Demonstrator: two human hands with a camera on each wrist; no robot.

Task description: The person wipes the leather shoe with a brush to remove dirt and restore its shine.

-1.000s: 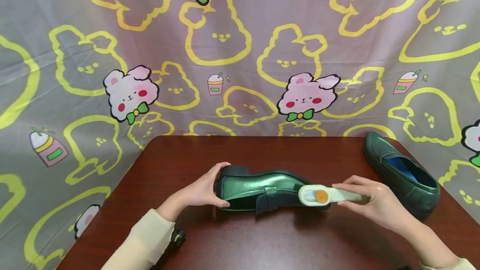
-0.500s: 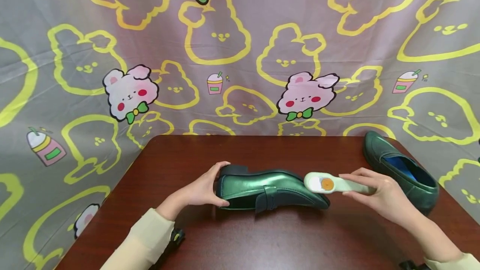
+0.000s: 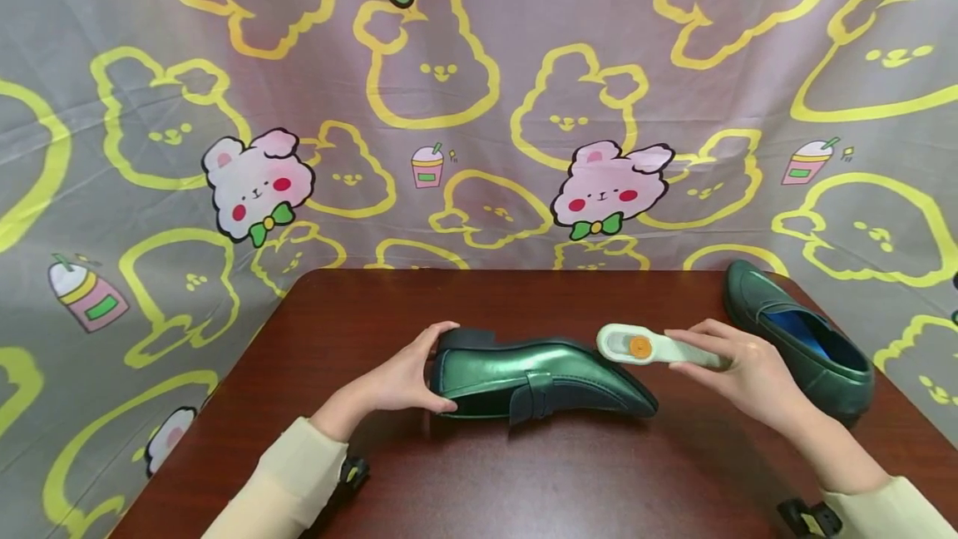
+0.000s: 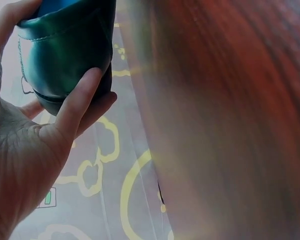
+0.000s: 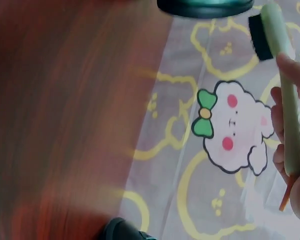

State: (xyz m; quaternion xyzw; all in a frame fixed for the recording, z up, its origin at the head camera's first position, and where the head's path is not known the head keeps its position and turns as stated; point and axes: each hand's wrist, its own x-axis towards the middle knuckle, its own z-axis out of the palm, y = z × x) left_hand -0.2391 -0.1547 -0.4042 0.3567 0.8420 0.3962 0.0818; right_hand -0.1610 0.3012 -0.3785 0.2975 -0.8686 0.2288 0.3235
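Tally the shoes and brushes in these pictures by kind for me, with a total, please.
Green shoes: 2 (the held shoe and the other shoe, on the right side of the table)
Brushes: 1 (the pale green brush with dark bristles)
Total: 3

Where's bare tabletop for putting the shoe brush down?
Bare tabletop lies in front of the held green loafer, between the sleeves, and behind it toward the curtain, left of the second loafer. Crowded: the right side, where the right hand, gripping the shoe brush, overlaps that loafer in view.
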